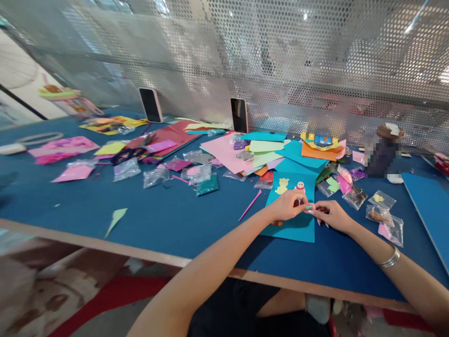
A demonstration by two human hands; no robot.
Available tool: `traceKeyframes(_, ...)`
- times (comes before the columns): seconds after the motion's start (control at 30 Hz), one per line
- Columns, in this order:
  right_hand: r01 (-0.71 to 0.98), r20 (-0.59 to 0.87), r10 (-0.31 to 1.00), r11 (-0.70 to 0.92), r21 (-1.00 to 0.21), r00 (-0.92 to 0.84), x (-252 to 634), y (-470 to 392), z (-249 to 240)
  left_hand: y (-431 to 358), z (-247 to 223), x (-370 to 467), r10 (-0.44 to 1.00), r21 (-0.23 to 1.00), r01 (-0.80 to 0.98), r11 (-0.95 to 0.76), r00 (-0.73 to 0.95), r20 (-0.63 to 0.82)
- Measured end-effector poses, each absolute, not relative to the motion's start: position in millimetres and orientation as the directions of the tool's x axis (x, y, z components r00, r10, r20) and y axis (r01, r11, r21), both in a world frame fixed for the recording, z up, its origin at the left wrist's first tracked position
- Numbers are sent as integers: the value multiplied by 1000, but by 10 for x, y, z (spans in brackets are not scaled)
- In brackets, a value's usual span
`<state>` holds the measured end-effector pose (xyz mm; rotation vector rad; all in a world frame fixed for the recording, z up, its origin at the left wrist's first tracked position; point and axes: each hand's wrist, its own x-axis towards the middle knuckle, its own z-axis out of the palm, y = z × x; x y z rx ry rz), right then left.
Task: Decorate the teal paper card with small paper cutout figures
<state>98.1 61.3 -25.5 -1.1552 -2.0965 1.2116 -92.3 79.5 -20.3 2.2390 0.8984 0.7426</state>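
A bright blue paper sheet [296,230] lies near the table's front edge, with a cream animal figure [282,186] and a small snowman-like figure [300,186] on its upper part. Over the sheet, my left hand [288,205] has its fingers pinched together. My right hand [327,214], at the sheet's right edge, is also closed, its fingertips meeting those of the left. Between the fingertips is a small pinkish piece [310,208], too small to identify. A brown shape [278,223] shows partly below my left hand.
Several plastic packets [206,185] and coloured papers [224,152] spread across the blue table [157,220]. A pink stick [250,205] lies left of the sheet. Two phones [239,115] lean on the perforated metal screen [298,61]. At right are a dark blurred object [380,157] and a blue board [430,201].
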Motion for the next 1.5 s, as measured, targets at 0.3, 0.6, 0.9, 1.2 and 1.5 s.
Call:
traceKeyframes(0.3, 437, -10, 868, 240, -867, -496, 988, 628, -307, 807, -248, -915, 751, 677, 445, -586, 612, 247)
traceKeyframes(0.6, 383, -40, 880, 164, -909, -473, 974, 630, -302, 784, -216, -876, 789, 715, 418, -561, 530, 310)
traceKeyframes(0.9, 280, 1, 877, 154, -948, -480, 966, 601, -260, 802, -269, -871, 768, 633, 472, -613, 543, 339)
traceKeyframes(1.2, 411, 115, 902, 299, -861, -415, 939, 594, -349, 785, -369, -823, 706, 499, 513, -699, 606, 366)
traceKeyframes(1.5, 471, 232, 908, 384, -794, -349, 925, 533, -356, 804, -369, -827, 718, 420, 585, -694, 598, 355)
